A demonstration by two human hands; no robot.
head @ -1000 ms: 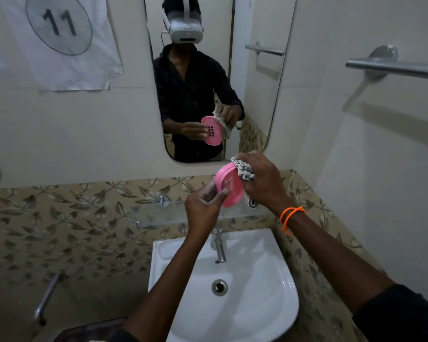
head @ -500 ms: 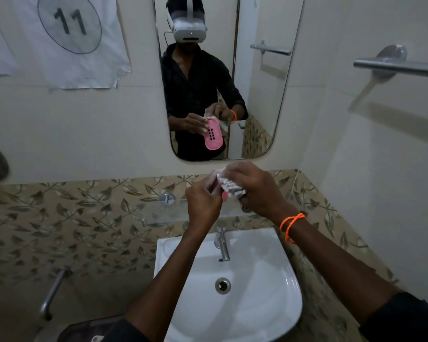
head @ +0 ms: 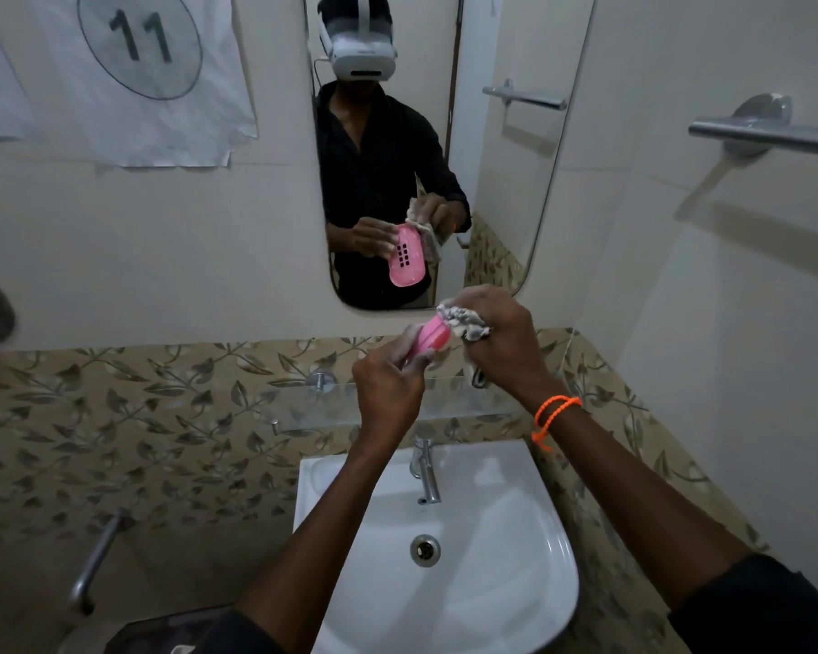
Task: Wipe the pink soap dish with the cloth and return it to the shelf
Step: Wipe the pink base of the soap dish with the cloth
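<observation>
My left hand (head: 388, 389) grips the pink soap dish (head: 433, 336) from below, holding it on edge above the glass shelf (head: 303, 408). My right hand (head: 501, 342) clutches a grey-white cloth (head: 464, 321) and presses it against the dish's upper right side. Most of the dish is hidden between my hands. The mirror (head: 492, 191) reflects the dish's slotted underside with the cloth against it.
A white sink (head: 515, 582) with a chrome tap (head: 426, 474) sits below my arms. A towel bar (head: 770, 136) juts from the right wall. A paper sheet marked 11 (head: 142, 63) hangs top left. A metal pipe handle (head: 95, 559) is low on the left.
The dish turned from nearly face-on to edge-on between my hands, and the cloth shifted over its top edge. Both hands stayed close together above the shelf.
</observation>
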